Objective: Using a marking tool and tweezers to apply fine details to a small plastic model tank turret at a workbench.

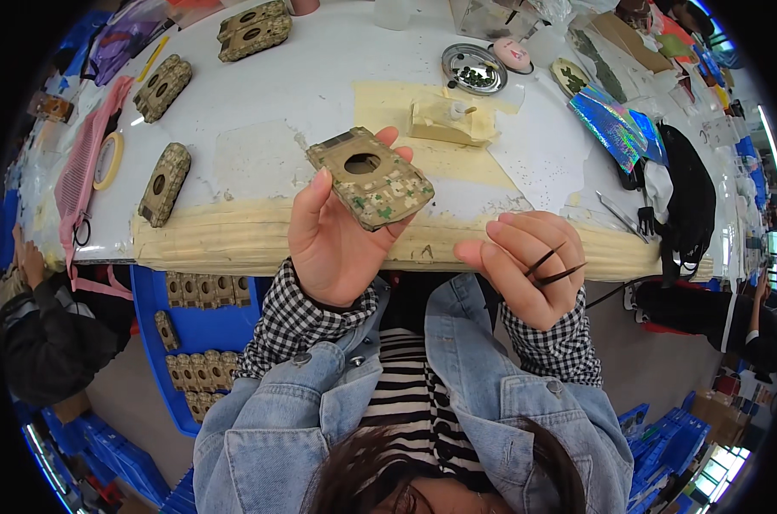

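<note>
A toy tank hull [385, 188] in pixelated camouflage, with a round hole in its top, is tilted above the table's front edge. My left hand [330, 248] grips it by its sides, thumb on the left and fingers round the far right. To the right, apart from the hull, my right hand [534, 261] is closed around dark tweezers [561, 275]. Their two pointed prongs stick out to the right, spread apart and away from the hull; the rest is hidden in the palm. Beyond the hands, a round metal dish [498, 83] holds small dark green pieces.
More camouflage hulls [164, 184] lie on the table's left. A yellow taped block [444, 128] bears a small container. Metal tweezers [621, 216], a shiny pouch [607, 124] and a black bag [690, 193] lie right. A blue tray [213, 324] of hulls is below left.
</note>
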The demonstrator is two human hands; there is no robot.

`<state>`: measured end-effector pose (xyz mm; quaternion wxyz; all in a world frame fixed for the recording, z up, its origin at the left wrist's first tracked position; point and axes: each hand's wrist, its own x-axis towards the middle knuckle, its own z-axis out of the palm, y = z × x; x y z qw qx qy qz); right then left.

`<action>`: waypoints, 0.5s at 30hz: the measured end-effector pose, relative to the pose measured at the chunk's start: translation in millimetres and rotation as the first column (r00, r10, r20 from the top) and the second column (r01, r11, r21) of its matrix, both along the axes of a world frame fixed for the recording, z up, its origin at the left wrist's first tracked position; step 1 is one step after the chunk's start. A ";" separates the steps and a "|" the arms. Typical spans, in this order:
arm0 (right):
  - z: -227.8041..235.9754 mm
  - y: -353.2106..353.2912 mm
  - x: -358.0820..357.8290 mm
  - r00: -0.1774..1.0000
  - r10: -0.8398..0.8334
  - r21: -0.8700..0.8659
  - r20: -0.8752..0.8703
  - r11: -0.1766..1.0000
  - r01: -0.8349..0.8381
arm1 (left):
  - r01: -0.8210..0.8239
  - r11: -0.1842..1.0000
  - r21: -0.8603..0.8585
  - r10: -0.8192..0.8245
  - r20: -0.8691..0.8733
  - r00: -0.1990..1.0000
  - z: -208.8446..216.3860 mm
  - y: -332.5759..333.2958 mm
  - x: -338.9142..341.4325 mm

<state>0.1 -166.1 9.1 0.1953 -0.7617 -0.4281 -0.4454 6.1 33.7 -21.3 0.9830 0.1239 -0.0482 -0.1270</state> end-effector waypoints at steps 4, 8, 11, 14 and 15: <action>4.7 0.4 -2.2 0.999 -0.006 -0.009 -0.047 1.000 0.006 | 0.011 1.000 -0.014 -0.011 -0.008 1.000 -0.5 0.5 0.0; 4.7 -0.3 1.1 1.000 0.008 -0.020 -0.008 1.000 -0.008 | 0.005 1.000 -0.005 -0.005 -0.006 1.000 -0.1 -0.1 -0.1; 4.8 -0.3 2.1 1.000 0.004 -0.028 0.010 1.000 -0.004 | -0.001 1.000 -0.009 0.001 -0.005 1.000 0.7 -0.4 -0.3; 2.1 -1.2 -2.5 0.999 -0.010 -0.016 -0.052 1.000 0.009 | 0.006 1.000 -0.014 -0.006 -0.014 1.000 0.1 0.2 -0.2; 2.1 -1.4 -2.8 0.998 -0.010 -0.019 -0.055 1.000 0.009 | 0.006 1.000 -0.017 -0.006 -0.011 1.000 -0.1 0.1 -0.1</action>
